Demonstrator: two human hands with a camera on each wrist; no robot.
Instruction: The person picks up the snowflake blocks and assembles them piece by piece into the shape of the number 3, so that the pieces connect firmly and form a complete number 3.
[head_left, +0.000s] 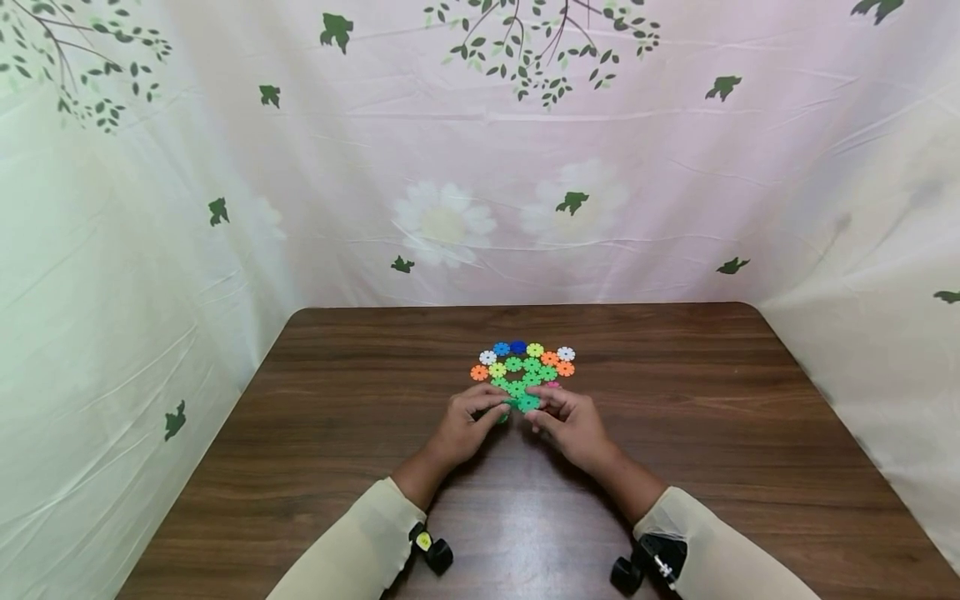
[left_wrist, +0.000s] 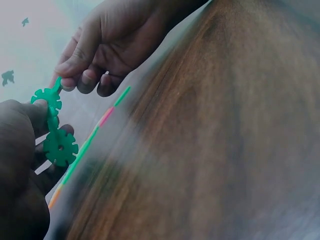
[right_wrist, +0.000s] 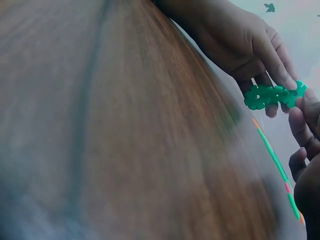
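We see left hand (head_left: 467,429) curled round green discs (left_wrist: 61,147), right hand (head_left: 573,425) pinching their end, all just nearside of colourful panel (head_left: 532,365); we judge uneven push could bend discs, slip of either hand could knock panel askew on worktop (head_left: 360,417)

The linked discs (left_wrist: 67,148) you hold are plain bright green. The flat discs (head_left: 531,365) beyond mix green, orange, white, yellow, pink and two blues. Your desk (head_left: 375,375) is dark brown with streaky wood grain, your sleeves (head_left: 345,542) plain cream. Before you, the pale pinkish cloth (head_left: 487,150) carries green leafy sprays (head_left: 555,50), dark green bird shapes (head_left: 337,32) and white flowers (head_left: 444,223).
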